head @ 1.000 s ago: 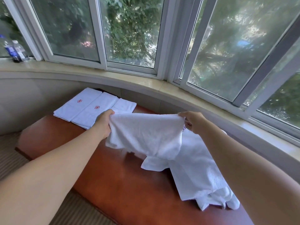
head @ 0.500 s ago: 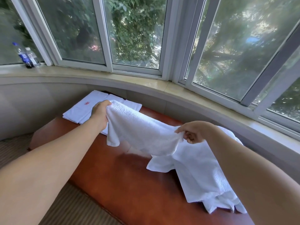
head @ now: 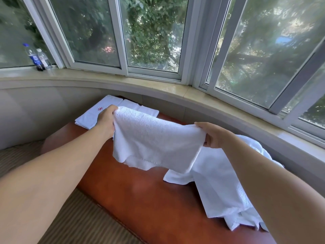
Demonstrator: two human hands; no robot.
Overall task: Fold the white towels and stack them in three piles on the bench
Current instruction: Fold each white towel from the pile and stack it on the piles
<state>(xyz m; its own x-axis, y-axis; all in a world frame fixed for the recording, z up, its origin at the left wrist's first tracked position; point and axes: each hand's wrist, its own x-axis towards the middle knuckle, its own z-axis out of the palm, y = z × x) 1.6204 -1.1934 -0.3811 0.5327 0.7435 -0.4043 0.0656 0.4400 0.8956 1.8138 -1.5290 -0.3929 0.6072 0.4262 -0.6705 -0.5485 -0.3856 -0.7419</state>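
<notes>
Grip: your left hand (head: 105,120) pinches the far-left end of the towel (head: 154,138); your right hand (head: 213,135) pinches its right end. Both are clamped on cloth, thumbs hidden behind or under the fold.

Towel hangs doubled between the hands, held above the bench (head: 140,194), lower hems loose and uneven. Judgement: you hold it taut along the top so the fold line stays straight and the two layers can fall level.

Left hand sits over the folded stacks (head: 88,117) at the far-left end of the bench, three lying side by side, the leftmost showing a red mark. Likely this towel is bound there.

Unfolded heap (head: 225,187) lies at the right, under your right forearm, well apart from the stacks, which keeps done and undone separate.

Two bottles (head: 37,57) stand on the sill (head: 109,81), far left.
</notes>
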